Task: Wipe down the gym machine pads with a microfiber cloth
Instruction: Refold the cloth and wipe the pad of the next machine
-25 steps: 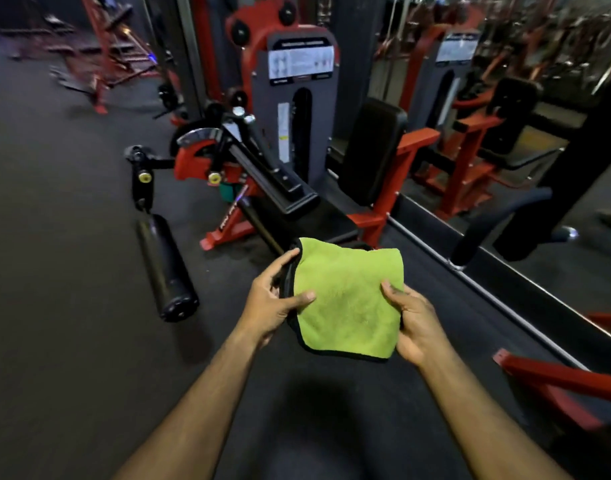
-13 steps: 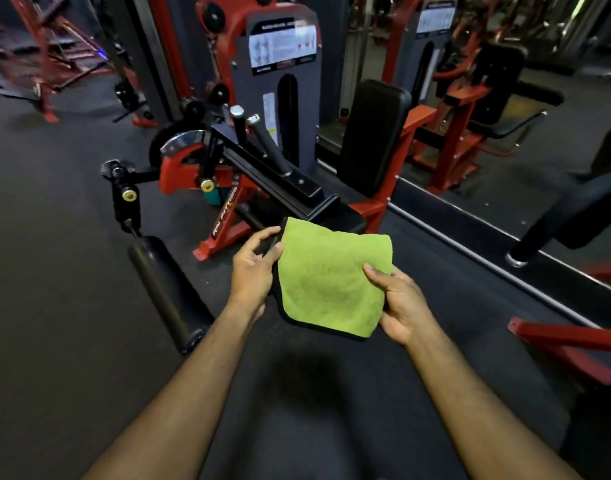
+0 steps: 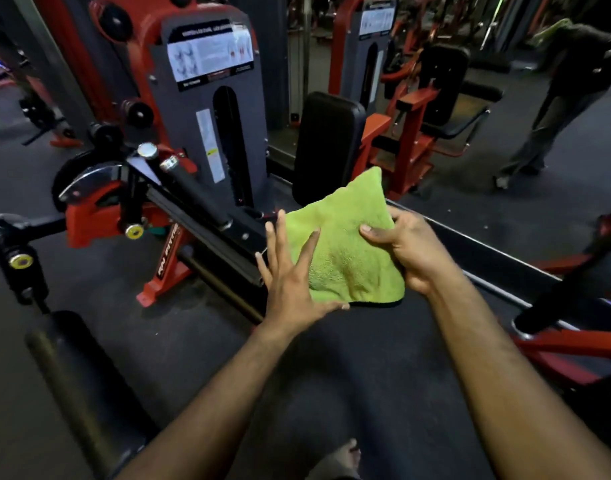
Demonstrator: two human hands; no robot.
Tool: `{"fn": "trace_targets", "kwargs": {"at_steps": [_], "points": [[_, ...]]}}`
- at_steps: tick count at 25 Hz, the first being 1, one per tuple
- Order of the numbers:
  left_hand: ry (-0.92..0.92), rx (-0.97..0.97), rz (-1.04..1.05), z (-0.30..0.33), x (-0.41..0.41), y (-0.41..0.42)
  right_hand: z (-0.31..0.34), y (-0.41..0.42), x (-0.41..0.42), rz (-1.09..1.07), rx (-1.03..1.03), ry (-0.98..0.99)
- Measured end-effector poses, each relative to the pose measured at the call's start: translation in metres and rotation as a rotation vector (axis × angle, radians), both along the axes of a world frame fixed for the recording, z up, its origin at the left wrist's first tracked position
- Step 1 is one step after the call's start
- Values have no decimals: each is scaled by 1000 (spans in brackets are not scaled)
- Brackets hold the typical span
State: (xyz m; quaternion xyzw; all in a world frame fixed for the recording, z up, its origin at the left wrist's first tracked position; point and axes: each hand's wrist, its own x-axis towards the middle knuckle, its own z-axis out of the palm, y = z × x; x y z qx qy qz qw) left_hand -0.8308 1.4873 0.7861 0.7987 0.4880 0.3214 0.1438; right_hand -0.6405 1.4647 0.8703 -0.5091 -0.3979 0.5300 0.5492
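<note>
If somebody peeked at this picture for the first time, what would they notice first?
The bright lime-green fluffy microfiber cloth in the middle jumps out, because everything around it is dark. The right hand grips its right edge, while the left hand lies spread against its left side with straight fingers. Just behind stands the red and grey gym machine, with its tall black back pad upright right above the cloth.

We read this as a commercial gym: red-framed weight-stack machine [image 3: 207,109] with exercise placard [image 3: 210,53], black back pad [image 3: 328,147], roller pad [image 3: 85,372], dark rubber floor [image 3: 349,375], wall mirror [image 3: 505,98] reflecting more machines.
</note>
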Motion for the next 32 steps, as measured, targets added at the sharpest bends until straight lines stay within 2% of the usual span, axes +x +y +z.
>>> {"fn": "trace_targets", "kwargs": {"at_steps": [2, 4, 7, 10, 12, 14, 16, 19, 21, 22, 24, 26, 28, 30, 32], "points": [[-101, -22, -54, 6, 31, 49, 10, 53, 27, 65, -17, -170], [-245, -175, -100, 13, 59, 99, 13, 102, 62, 137, -22, -360], [-326, -391, -169, 13, 88, 168, 9, 169, 114, 286, 9, -532], [-426, -696, -350, 11, 109, 216, -4, 225, 142, 224, 119, -722], [-518, -877, -399, 11, 128, 252, -17, 265, 153, 77, 204, -699], [-600, -963, -409, 10, 145, 294, -32, 306, 159, -42, 246, -620], [-732, -1025, -379, 4, 162, 339, -45, 349, 165, -63, 275, -573], [-866, -904, -142, -4, 200, 409, -76, 416, 174, -104, 317, -615], [-1002, -804, 68, -7, 229, 459, -90, 455, 183, -213, 203, -612], [-1073, -801, 108, -5, 240, 482, -92, 470, 188, -209, 158, -592], [-1193, -884, 41, 1, 258, 524, -94, 504, 199, -113, 148, -482], [-1287, -938, -52, 9, 274, 552, -88, 532, 210, -105, 216, -409], [-1377, -872, -11, 9, 295, 579, -80, 561, 226, -176, 321, -494], [-1401, -764, 146, 5, 316, 603, -68, 591, 248, -207, 397, -680], [-1392, -679, 348, -5, 329, 618, -51, 620, 271, -119, 449, -889]]}}
